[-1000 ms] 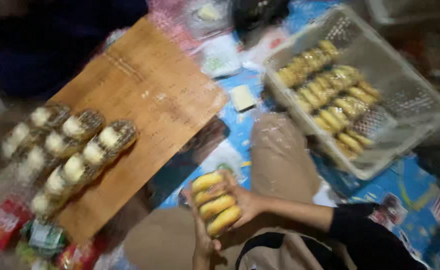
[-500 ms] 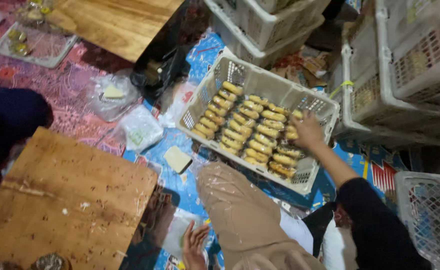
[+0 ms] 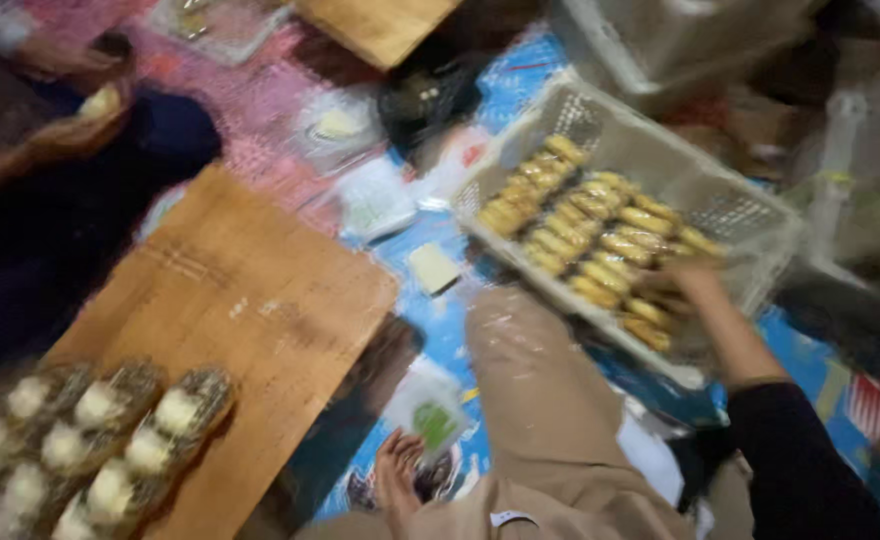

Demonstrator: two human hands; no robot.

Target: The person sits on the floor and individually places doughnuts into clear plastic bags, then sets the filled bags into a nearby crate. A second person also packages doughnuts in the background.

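Note:
My right hand point(image 3: 695, 285) reaches into a grey plastic basket point(image 3: 760, 215) and rests at the near right end of rows of yellow oblong pastries point(image 3: 585, 235). Blur hides whether the fingers grip one. A black sleeve point(image 3: 800, 460) covers that arm. My left hand is out of view. My beige-trousered leg point(image 3: 540, 400) lies between the basket and a wooden board point(image 3: 260, 300), with a bare foot point(image 3: 398, 478) below.
Dark paper cups with white tops point(image 3: 110, 440) fill the board's near left corner. Another person in dark clothes point(image 3: 80, 200) sits at the left, a hand holding a pale pastry point(image 3: 100, 102). Clear plastic packets point(image 3: 375, 205) lie on the patterned mat. Another basket point(image 3: 680, 40) stands behind.
One second ago both hands held a stack of yellow pastries near my lap. The right hand then went to the basket and has now slid toward its near edge. The view has swung about.

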